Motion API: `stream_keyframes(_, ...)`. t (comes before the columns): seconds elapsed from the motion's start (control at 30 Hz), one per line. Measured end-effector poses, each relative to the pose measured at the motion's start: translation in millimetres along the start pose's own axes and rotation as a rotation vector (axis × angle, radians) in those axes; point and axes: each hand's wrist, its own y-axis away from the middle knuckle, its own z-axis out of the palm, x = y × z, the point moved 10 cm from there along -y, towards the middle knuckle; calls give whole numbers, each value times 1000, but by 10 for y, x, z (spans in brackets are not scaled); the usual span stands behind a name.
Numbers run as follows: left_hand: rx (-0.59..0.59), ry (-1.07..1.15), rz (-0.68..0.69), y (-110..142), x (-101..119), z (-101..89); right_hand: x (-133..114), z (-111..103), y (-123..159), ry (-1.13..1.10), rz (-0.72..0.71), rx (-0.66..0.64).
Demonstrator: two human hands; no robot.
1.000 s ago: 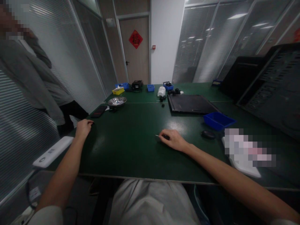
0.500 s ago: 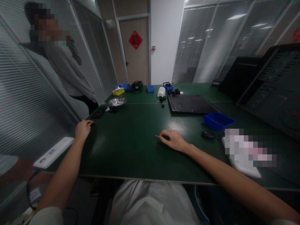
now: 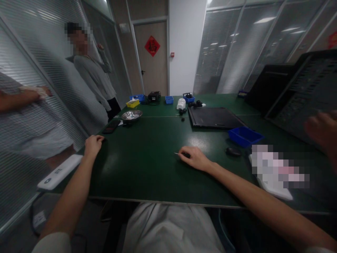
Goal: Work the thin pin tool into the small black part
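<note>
As read from mid-surface (image 3: 147, 168), with 12 o'clock at the far edge: observed right hand (image 3: 195, 158) just towards 3 o'clock, fingers curled closed around a small dark-handled tool (image 3: 186, 154), thin bright shaft pointing to 9. Possibly a screwdriver; too small to confirm. Noted left hand (image 3: 92, 146) at 9 o'clock, by the side edge, fingers bent. Cannot tell whether pinching anything; too dark at the fingertips.

Judged step: a hold, tool in grip, hands well apart. Would call, for any lift from this pose, for a firm pinch on the handle and care with the shaft tip.

Logged around: dark phone (image 3: 112, 126), 10 o'clock; metal bowl (image 3: 131, 116) and, beyond, yellow bin (image 3: 133, 103), towards 11; white device (image 3: 181, 104), between 12 and 1; black laptop (image 3: 216, 118), apparently folded, 2; blue tray (image 3: 243, 137), between 2 and 3; black mouse (image 3: 233, 151), 3; long white box (image 3: 60, 173), between 8 and 9.

Recorded also: standing person (image 3: 94, 75) off the side edge, between 10 and 11; blurred hand of another person (image 3: 323, 131), towards 3. Judged likeliest hindrances: that blurred hand, plus laptop and tray for reaches towards 2.
</note>
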Motion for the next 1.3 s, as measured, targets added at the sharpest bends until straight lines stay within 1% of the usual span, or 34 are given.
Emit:
stream_keyframes(0.17,-2,-73,43,33,97,0,-38,-30,4,-6,1,-5)
stream_keyframes(0.37,-10,-206,71,90,294,-46,-31,-21,4,-7,1,-7)
stream_keyframes(0.57,-74,-283,75,144,404,-54,-10,-7,-1,-5,-3,-8)
stream_keyframes(0.77,-83,-262,91,201,453,-62,-23,-11,-5,2,2,-10)
stream_keyframes(0.9,-66,-265,108,211,476,-62,-23,-5,-7,2,0,-6)
stream_keyframes(1.1,-81,-254,93,199,477,-73,-20,-11,-5,3,0,-2)
stream_keyframes(1.23,-78,-212,87,192,473,-87,-42,-21,-6,-7,-5,-3)
stream_keyframes(1.3,-76,-136,72,193,459,-96,-42,-23,-8,-7,-6,0)
